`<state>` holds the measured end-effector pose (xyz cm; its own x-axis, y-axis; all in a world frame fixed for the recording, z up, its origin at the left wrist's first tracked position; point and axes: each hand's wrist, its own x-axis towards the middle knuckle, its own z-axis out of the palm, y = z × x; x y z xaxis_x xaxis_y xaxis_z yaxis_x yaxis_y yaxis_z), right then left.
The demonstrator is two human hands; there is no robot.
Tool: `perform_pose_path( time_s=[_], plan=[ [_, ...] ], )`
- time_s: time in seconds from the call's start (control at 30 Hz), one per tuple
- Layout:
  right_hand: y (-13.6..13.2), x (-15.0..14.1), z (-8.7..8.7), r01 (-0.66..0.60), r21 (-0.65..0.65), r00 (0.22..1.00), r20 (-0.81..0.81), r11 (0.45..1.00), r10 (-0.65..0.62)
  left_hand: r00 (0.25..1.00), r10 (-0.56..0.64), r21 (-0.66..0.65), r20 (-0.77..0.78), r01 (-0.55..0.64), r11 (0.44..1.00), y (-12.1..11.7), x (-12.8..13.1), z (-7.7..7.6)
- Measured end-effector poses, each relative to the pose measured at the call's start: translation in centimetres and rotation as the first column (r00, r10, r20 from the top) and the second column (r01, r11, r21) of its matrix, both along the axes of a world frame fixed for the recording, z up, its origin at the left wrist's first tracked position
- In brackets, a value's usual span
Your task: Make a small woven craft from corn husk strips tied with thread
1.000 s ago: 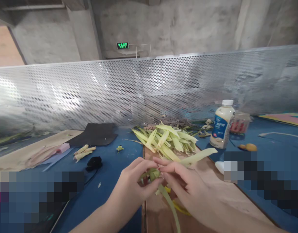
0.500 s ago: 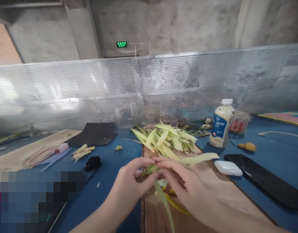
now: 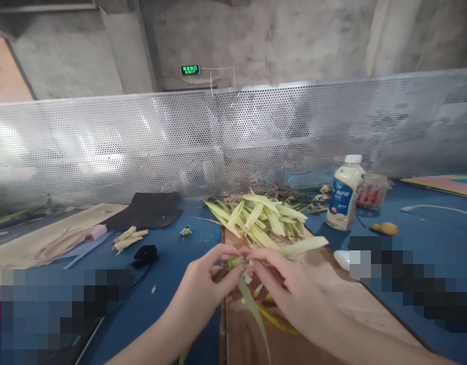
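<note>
Both hands meet over a brown board (image 3: 355, 299). My left hand (image 3: 208, 279) pinches pale green corn husk (image 3: 236, 262) between thumb and fingers. From the other side my right hand (image 3: 282, 281) closes its fingertips on the same husk, its tips touching or nearly touching the left ones. One long husk strip (image 3: 256, 312) hangs down between the hands, and another strip (image 3: 307, 245) reaches out beyond the right hand. The fingers cover the gripped part. Just behind lies a heap of loose corn husks (image 3: 263, 215). Beneath my right hand shows a yellow curved thing (image 3: 277, 319), partly hidden.
To the right stand a bottle (image 3: 343, 195) with a blue label and a clear tub (image 3: 372, 191) with red contents. A white case (image 3: 342, 259) rests at the board's edge. On the left lie black sheet material (image 3: 144, 210) and husk scraps (image 3: 129, 238). A perforated metal screen (image 3: 180, 142) closes the back.
The strip beyond my right hand has shifted left and its tip reaches less far. The hanging strip has moved slightly left. Both hands keep almost the same place and grip.
</note>
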<state>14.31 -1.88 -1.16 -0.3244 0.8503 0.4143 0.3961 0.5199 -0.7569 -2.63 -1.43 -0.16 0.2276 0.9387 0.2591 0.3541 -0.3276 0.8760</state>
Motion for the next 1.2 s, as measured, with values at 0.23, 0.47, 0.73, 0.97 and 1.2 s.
perform_pose_path(
  time_s=[0.23,0.47,0.73,0.97,1.2],
  plan=[
    [-0.1,0.0,0.3,0.034,0.081,0.995,0.092,0.996,-0.041,0.996,-0.026,0.044,-0.08,0.029,0.999,0.1,-0.1,-0.2],
    [-0.5,0.2,-0.1,0.054,0.212,0.989,0.123,0.976,-0.081,0.997,-0.071,-0.01,0.03,0.071,0.997,0.1,-0.1,-0.1],
    [-0.6,0.2,0.0,0.058,0.311,0.99,0.106,0.948,-0.096,0.985,-0.145,-0.033,0.093,0.148,0.988,0.2,0.0,-0.1],
    [-1.0,0.1,0.1,0.103,0.308,0.979,0.134,0.946,-0.15,0.92,-0.315,-0.059,0.232,0.336,0.94,0.2,0.1,-0.5],
    [-1.0,0.2,0.5,0.062,0.312,0.977,0.175,0.948,-0.121,0.932,-0.292,-0.084,0.213,0.315,0.945,-0.5,0.3,0.4]
  ],
)
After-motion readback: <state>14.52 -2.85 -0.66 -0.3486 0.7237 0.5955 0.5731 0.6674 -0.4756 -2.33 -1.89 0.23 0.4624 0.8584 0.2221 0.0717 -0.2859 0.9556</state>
